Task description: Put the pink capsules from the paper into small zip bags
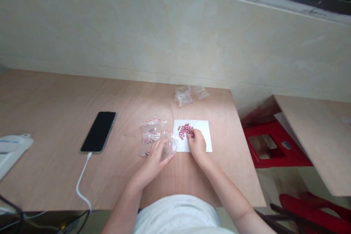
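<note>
Pink round pills (182,131) and several brown capsules (187,124) lie in a loose cluster on a white paper sheet (205,131). At the right edge of this cluster is my right hand (197,144), thumb and fingertips pinched together; what is between them is too small to make out. My left hand (157,153) grips a clear zip bag (172,145) whose mouth stands apart at the paper's left edge. Beside and partly under that hand lie more zip bags (151,126), some with pink pills inside.
Spare clear bags (183,95) sit near the wall at the back of the wooden table (131,102). To the left, a phone (99,131) is plugged into a white cable (79,184). A red stool (252,153) stands beyond the table's right edge.
</note>
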`<state>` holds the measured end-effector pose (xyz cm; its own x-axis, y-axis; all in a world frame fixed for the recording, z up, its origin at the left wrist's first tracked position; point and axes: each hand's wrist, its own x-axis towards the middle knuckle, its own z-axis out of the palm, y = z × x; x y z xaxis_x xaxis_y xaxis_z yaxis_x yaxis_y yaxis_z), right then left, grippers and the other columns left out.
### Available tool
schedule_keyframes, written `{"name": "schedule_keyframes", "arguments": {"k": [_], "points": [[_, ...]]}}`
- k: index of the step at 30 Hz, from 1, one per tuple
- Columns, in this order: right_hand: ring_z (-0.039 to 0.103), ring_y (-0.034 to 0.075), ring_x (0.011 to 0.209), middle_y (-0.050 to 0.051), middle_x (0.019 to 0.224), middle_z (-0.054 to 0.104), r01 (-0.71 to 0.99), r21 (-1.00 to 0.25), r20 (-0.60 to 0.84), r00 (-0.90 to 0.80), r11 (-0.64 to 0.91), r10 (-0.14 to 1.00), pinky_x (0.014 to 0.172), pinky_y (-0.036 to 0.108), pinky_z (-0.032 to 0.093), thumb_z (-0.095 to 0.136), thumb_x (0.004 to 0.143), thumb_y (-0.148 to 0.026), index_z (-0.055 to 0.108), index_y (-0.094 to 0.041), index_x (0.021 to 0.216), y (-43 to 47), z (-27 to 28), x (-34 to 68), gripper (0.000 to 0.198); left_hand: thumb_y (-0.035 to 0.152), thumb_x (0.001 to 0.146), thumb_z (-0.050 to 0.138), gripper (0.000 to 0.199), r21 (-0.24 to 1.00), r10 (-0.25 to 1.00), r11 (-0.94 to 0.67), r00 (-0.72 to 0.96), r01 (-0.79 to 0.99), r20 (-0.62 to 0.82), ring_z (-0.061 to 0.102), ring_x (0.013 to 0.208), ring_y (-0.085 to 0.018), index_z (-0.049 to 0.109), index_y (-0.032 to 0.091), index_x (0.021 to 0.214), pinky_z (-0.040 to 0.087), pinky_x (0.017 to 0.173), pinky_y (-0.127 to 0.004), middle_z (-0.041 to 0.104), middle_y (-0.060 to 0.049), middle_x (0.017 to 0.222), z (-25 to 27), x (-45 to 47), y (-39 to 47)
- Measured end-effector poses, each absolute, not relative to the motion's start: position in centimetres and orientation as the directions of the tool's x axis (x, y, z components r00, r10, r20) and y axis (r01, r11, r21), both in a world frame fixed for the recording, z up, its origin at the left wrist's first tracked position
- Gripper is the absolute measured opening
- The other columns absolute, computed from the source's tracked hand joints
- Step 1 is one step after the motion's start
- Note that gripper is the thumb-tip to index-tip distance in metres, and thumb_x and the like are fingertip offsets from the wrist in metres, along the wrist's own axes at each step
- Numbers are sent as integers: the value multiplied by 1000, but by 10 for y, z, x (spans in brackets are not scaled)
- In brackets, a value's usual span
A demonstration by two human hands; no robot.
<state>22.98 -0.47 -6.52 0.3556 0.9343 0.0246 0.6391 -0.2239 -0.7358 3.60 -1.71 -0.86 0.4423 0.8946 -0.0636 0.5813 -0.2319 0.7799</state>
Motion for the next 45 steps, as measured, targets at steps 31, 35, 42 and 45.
{"name": "schedule_keyframes", "arguments": {"k": [31,35,42,45], "points": [[49,14,64,3,73,56,476,-877,26,199,-73,980,60,26,40,46,77,-22,56,-18,76,-25,-13,205,10,32,77,53,38,785,902,-199,423,586,-86,42,112,-24,41,23,112,34,95,-44,47,-8,114,-10,39,-16],[49,12,60,2,75,56,397,-918,19,64,-8,998,54,22,39,50,75,-25,58,-19,88,-30,6,204,16,33,77,51,38,798,903,-211,426,565,-63,43,110,-23,41,24,113,35,95,-43,48,-7,112,-11,39,-15],[52,17,74,5,79,57,577,-807,29,252,-126,967,68,30,41,48,71,-17,56,-17,82,-10,-49,217,14,31,77,52,39,796,903,-190,421,575,-89,41,112,-24,41,22,113,38,91,-42,46,-8,115,-15,36,-14],[52,18,75,5,79,57,641,-757,28,229,-129,973,69,30,41,45,71,-15,55,-18,79,-7,-60,218,13,30,76,53,39,799,904,-189,419,571,-86,42,111,-24,41,22,113,38,91,-42,46,-8,114,-15,36,-14]]}}
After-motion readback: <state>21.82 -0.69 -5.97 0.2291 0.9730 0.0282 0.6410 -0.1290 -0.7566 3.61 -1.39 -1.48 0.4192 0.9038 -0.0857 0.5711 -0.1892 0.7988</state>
